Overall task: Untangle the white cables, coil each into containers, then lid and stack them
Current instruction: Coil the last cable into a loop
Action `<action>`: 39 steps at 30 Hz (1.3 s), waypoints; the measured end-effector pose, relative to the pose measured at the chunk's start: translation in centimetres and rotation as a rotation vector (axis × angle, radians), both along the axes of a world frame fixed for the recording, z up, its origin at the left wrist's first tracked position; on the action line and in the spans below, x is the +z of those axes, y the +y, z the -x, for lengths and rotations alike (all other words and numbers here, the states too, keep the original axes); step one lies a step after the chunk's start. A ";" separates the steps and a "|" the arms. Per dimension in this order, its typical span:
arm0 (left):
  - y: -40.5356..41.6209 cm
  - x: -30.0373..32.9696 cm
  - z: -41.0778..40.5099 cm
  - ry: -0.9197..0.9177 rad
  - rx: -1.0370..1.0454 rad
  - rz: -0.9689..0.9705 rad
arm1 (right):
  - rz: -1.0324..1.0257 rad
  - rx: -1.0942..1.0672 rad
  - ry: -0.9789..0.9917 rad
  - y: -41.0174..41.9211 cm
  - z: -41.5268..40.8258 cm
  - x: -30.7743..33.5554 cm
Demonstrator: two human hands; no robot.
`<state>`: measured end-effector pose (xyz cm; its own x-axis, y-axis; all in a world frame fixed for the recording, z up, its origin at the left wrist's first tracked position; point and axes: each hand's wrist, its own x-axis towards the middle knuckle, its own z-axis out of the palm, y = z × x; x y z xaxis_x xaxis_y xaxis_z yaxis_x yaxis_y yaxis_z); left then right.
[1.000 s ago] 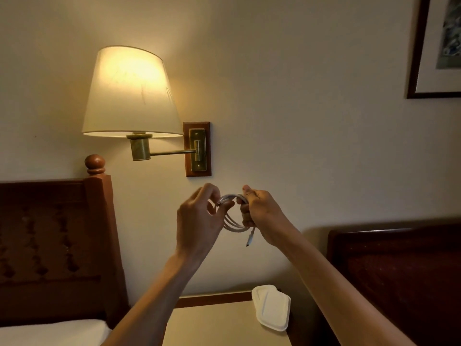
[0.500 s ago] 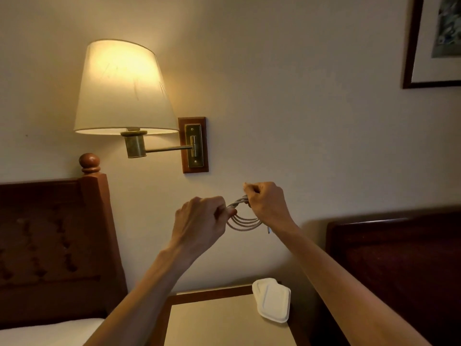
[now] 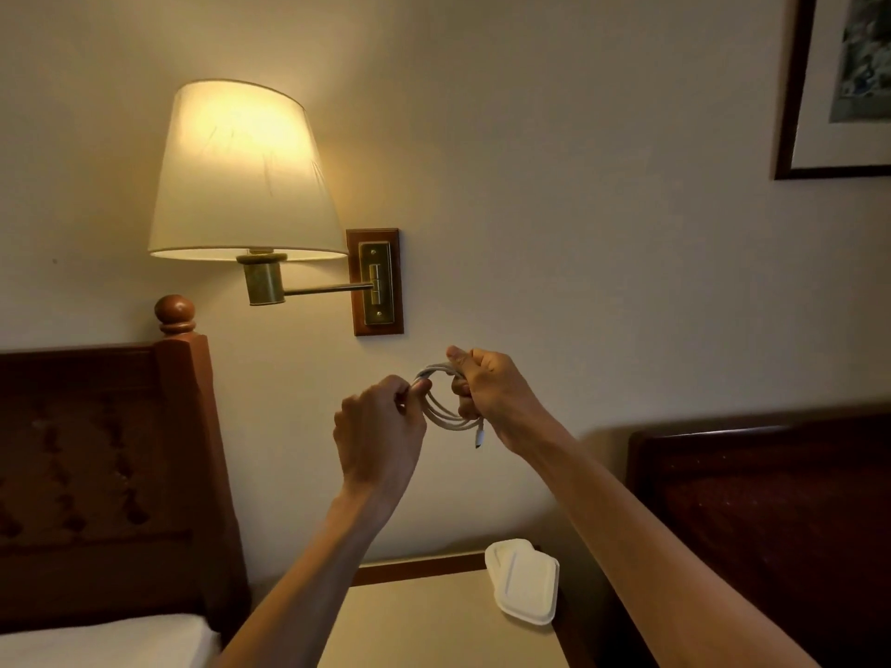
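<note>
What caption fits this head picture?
Both hands, left hand and right hand, hold a coiled white cable beneath a lit wall lamp.

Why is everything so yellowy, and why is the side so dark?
Head view: the lit lamp is the only light in sight, casting a warm glow on the wall; the headboard on the right lies in shadow; the hands and white cable look sharp, not blurred.

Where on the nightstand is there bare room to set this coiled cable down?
The nightstand top shows bare between the left forearm and the white container, which sits at its back right corner, crowding that side. Both the left hand and right hand hold the white cable well above it.
</note>
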<state>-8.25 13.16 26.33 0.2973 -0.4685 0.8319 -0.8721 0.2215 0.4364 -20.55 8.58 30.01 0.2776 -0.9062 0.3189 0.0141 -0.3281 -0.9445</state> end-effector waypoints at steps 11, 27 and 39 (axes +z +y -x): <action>1.9 0.1 -0.5 -0.110 -0.120 0.033 | 0.202 -0.235 0.181 -0.4 -0.4 -0.4; 2.2 3.7 -2.4 0.374 -0.807 -0.695 | 0.221 0.105 0.239 0.3 1.1 0.5; 1.3 2.5 -0.8 0.435 -0.568 -0.362 | 0.202 0.154 0.222 -0.1 3.6 -1.4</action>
